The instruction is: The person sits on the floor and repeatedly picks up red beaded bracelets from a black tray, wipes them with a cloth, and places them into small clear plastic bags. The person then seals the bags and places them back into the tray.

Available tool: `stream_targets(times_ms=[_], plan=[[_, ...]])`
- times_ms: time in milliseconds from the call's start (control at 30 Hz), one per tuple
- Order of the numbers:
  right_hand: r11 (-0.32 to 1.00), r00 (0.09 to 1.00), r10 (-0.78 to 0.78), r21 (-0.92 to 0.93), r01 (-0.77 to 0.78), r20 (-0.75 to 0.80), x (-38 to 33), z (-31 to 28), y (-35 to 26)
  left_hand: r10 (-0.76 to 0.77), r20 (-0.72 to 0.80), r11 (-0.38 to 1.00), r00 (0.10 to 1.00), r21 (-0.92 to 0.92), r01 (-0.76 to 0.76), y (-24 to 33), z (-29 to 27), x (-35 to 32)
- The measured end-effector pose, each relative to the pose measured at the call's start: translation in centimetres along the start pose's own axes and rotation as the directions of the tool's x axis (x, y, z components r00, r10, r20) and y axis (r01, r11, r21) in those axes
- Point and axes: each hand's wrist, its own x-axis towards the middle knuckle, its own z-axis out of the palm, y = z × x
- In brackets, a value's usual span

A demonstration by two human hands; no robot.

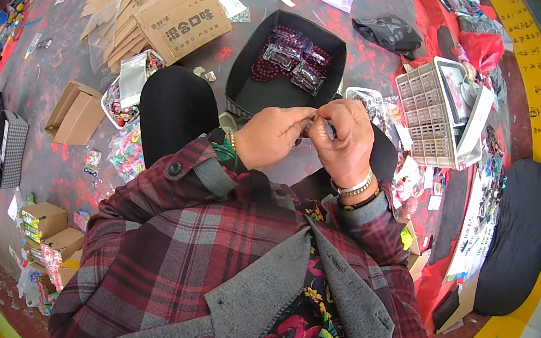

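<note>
Small clear packet (313,121), barely visible, pinched between your hands: left hand (271,136) and right hand (343,132) meet fingertip to fingertip above your lap, both closed on it. Just beyond, black box (252,88) of dark red beads on the floor; white compartment tray (427,116) to your right

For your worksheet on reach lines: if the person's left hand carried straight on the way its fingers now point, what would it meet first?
The left hand points rightward, so it meets the right hand almost at once; their fingertips look already touching.
</note>
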Motion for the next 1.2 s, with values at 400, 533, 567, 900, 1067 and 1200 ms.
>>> stream_targets(times_ms=[400, 533, 567, 900, 1067, 1200], plan=[[0.142, 0.614, 0.784, 0.934, -0.329, 0.097, -1.4, -2.5, 7.6, -0.42, 0.192, 0.678, 0.887, -0.583, 0.448, -0.4, -3.1, -0.3], [0.019, 0.491, 0.863, 0.963, -0.268, 0.119, -2.7, -3.9, 10.0, -0.444, 0.185, 0.599, 0.877, -0.666, 0.444, -0.4, -4.9, -0.4], [0.025, 0.48, 0.87, 0.964, -0.263, 0.108, -3.0, -4.2, 10.3, -0.446, 0.162, 0.597, 0.88, -0.679, 0.427, -0.5, -5.3, -0.4], [0.602, 0.666, 0.599, 0.298, -0.741, 0.445, -5.7, -1.7, 8.5, -0.376, 0.036, 0.576, 0.926, -0.773, 0.264, -0.9, -8.0, -0.6], [0.902, 0.751, 0.408, -0.1, -0.421, 0.519, -7.1, -0.1, 8.1, -0.398, 0.036, 0.582, 0.917, -0.763, 0.282, -0.6, -7.8, -0.7], [0.928, 0.769, 0.362, -0.129, -0.348, 0.527, -7.4, 0.4, 8.0, -0.399, 0.047, 0.567, 0.916, -0.772, 0.287, -0.6, -7.5, -0.7]])
